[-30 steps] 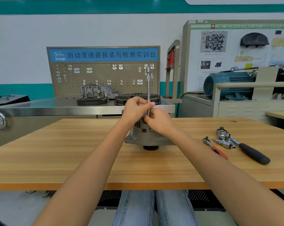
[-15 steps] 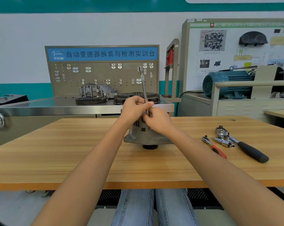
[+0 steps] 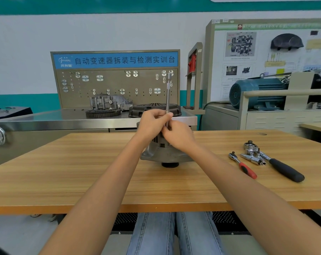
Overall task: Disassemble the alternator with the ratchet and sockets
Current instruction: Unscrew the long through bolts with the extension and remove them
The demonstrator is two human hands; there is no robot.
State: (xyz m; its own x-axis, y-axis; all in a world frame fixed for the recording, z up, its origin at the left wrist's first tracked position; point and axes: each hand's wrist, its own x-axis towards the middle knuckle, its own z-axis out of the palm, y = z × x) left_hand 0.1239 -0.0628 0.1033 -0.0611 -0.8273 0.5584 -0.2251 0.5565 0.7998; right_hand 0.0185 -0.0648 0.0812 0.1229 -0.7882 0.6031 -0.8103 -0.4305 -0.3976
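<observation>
A grey metal alternator [image 3: 156,153] stands on the wooden table [image 3: 82,172], its black pulley facing down. A long steel extension bar [image 3: 168,96] rises upright from its top. My left hand [image 3: 152,124] pinches the bar's lower part. My right hand [image 3: 180,135] grips the bar just below, over the alternator's top. The bar's lower end and any socket on it are hidden by my fingers.
To the right lie a small red-handled ratchet [image 3: 243,165], a big black-handled ratchet [image 3: 283,169] and loose sockets [image 3: 251,155]. Behind the table stands a steel bench [image 3: 45,120] with a pegboard [image 3: 115,85], gear parts [image 3: 108,105] and a black cover [image 3: 154,109].
The extension bar tilted left half a second ago and now stands upright again. Both hands have kept their hold at its base.
</observation>
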